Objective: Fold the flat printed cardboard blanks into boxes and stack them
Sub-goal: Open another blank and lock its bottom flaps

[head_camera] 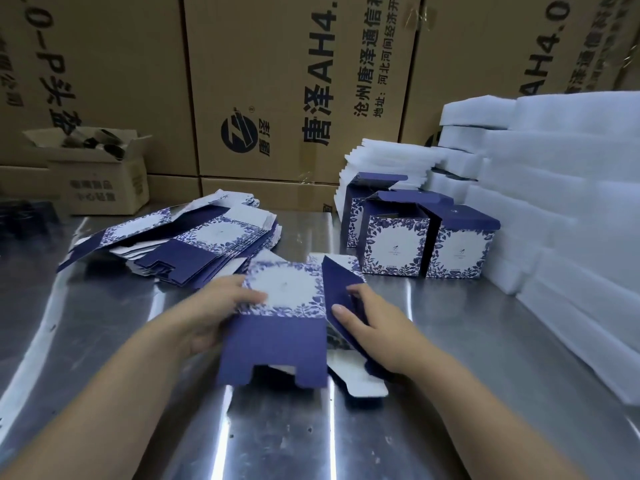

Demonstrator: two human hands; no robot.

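fingers of the left hand are curled round the left edge of the blank, thumb on the white printed panel, the rest underneath. right hand pinches the dark blue side panel, thumb and forefinger on its outer face; that panel is tilted up off flat. both hands hold the same blank, nothing else. blank sits low over the surface, centre front, notched bottom flaps pointing at the camera. picture is motion-blurred, so flap detail is unclear.

step in hand, my read: popping the flat sleeve open into a square tube. to do it well:
- push the two side creases toward each other evenly and let all four corners break on the scores
- don't dent the printed face with the thumb
- square it up before touching the bottom flaps, then tuck the notched flaps so they lock

pile of flat blanks lies just behind, to the left. three folded boxes stand behind on the right, lids up, beside the foam sheets. none sits on top of another, so stacking isn't started.
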